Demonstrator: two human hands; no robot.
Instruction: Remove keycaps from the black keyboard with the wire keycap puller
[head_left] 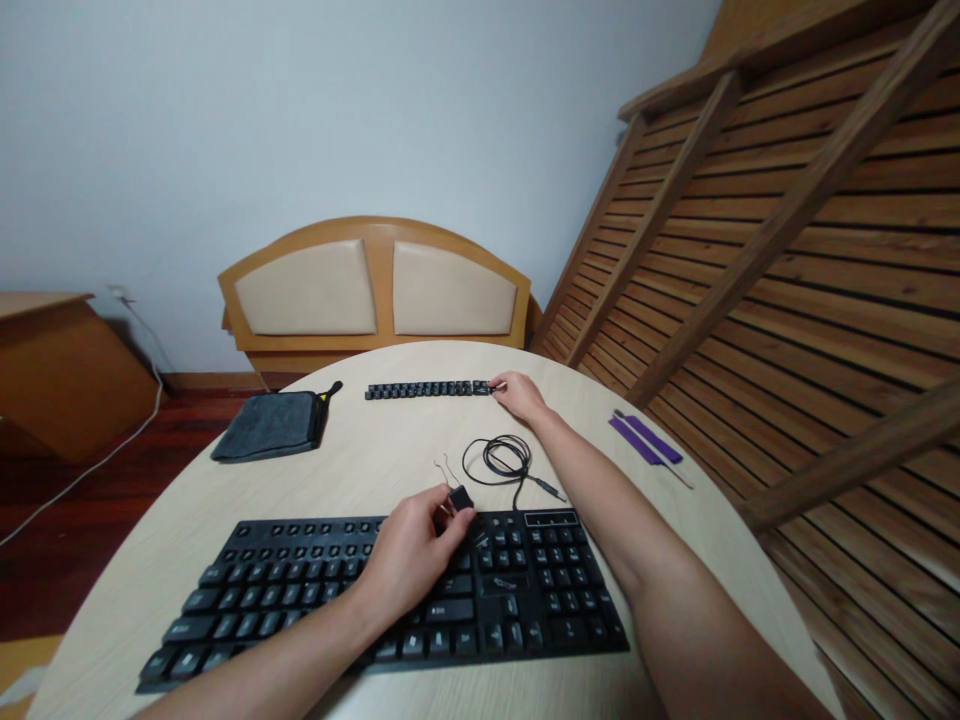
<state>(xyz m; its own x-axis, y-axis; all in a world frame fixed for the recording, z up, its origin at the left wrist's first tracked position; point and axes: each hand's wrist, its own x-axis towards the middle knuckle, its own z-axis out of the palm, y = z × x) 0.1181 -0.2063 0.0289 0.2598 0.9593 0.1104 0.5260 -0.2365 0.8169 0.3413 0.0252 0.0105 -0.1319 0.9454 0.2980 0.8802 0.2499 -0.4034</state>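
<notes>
A black keyboard (450,612) lies along the near side of the table; its top two rows on the left show bare sockets without keycaps. Over its upper middle, my left hand (409,545) is closed around the black handle of a wire keycap puller (460,498), the two thin prongs pointing away from me. Farther back, removed keycaps (427,389) stand lined up in two rows. At the right end of that line my right hand (517,393) pinches a small black keycap (494,388), partly covered by the fingers.
The keyboard's coiled black cable (508,457) lies behind it on the round table (360,480). A folded grey cloth (268,425) rests at the left, and purple strips (645,440) with a thin tool at the right. Wooden slats (787,250) lean beyond the right edge.
</notes>
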